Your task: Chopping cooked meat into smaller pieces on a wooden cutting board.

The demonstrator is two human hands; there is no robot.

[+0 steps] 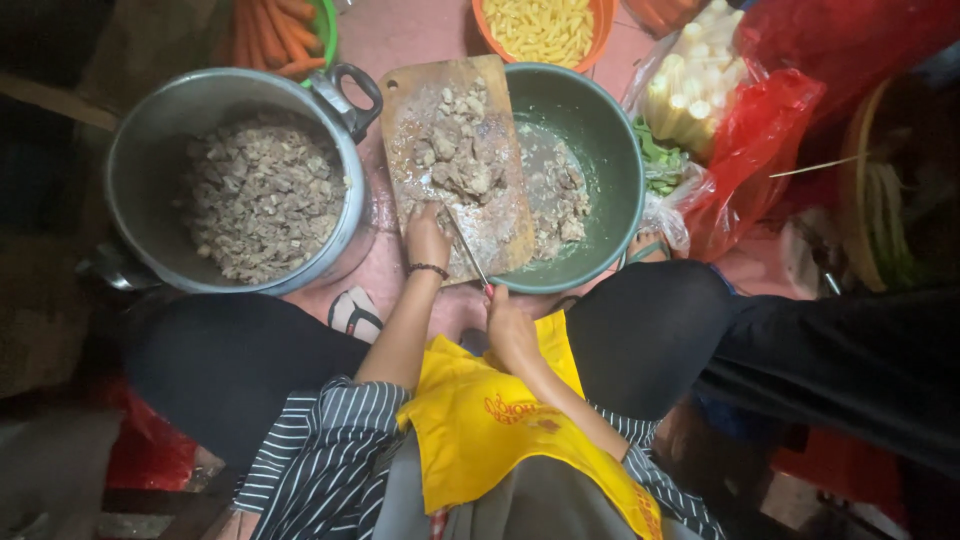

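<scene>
Left hand [427, 238] flat on wooden board [455, 160] beside chopped meat [458, 150]; right hand [508, 325] grips knife [468, 255] — blade thin, hard to make out.

pot [150, 140]: we saw dull silver metal with black handles, holding grey-brown chopped meat [262, 195].
cutting board [495, 90]: we noted pale brown wood, smeared whitish-grey, under grey-brown chunks.
basin [600, 130]: we found it dark green, streaked grey inside.
knife [470, 255]: we saw a silver blade and a red handle end.
left hand [428, 238]: we noted a dark beaded bracelet at its wrist.
apron [500, 430]: we saw bright yellow with red print.
shirt [320, 460]: we saw black and white stripes.
bags [760, 150]: we saw red plastic, beside a clear one.
bowl [600, 20]: we saw orange, filled with pale yellow strips.
carrots [275, 30]: we saw orange in a green tub.
</scene>
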